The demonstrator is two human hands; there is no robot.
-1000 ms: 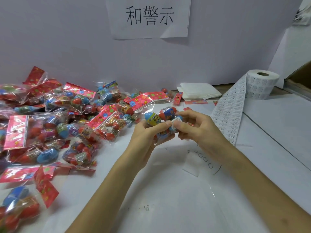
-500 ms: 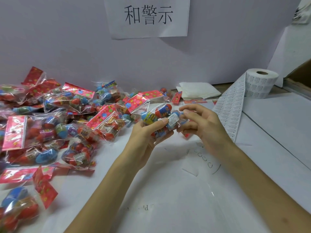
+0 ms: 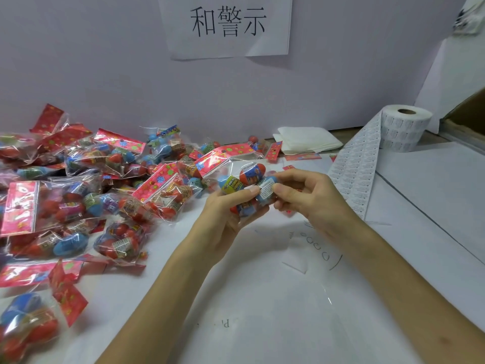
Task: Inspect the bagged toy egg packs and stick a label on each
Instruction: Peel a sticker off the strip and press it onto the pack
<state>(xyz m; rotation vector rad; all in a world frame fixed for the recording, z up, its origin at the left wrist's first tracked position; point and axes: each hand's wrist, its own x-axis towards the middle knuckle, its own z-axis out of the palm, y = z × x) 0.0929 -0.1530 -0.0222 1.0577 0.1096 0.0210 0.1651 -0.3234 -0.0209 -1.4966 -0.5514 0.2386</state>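
A clear bag of red and blue toy eggs (image 3: 248,179) with a red flowered header is held above the white table. My left hand (image 3: 225,214) grips it from below, fingers curled round the eggs. My right hand (image 3: 312,198) pinches the pack's right side, thumb beside a small white warning label (image 3: 267,187) stuck on the bag. A roll of white labels (image 3: 404,130) stands at the back right, its printed strip (image 3: 359,164) trailing toward me.
A big heap of several bagged egg packs (image 3: 86,185) covers the table's left half. Folded white cloth (image 3: 307,139) lies by the back wall. A paper sign (image 3: 228,24) hangs on the wall. A cardboard box edge (image 3: 469,114) is at far right.
Both hands lifted the pack slightly and turned it. The white label now faces up on the bag, with the right thumb drawn back beside it.
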